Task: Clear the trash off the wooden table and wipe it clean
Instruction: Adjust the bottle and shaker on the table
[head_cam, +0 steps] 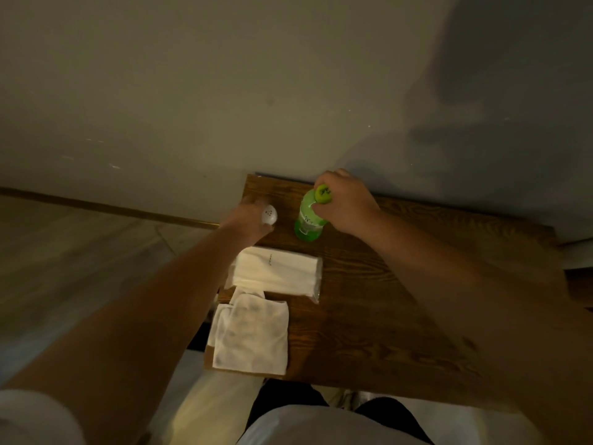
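A small wooden table (pixel 401 316) stands against the wall. At its far edge stands a green plastic bottle (pixel 306 224) with a yellow-green cap; my right hand (pixel 348 207) is closed around its neck and cap. To the left, my left hand (pixel 248 218) is blurred and wraps around a small white round object (pixel 269 214) with dots on top. A white pack of tissues (pixel 277 273) lies in front of the bottle. A white folded cloth (pixel 253 335) with grey smudges lies at the table's near left corner.
The wall (pixel 224 91) rises right behind the table. A wooden baseboard (pixel 106 205) and grey floor lie to the left. Pale furniture (pixel 577 252) touches the table's right side. My legs and shirt show below the near edge.
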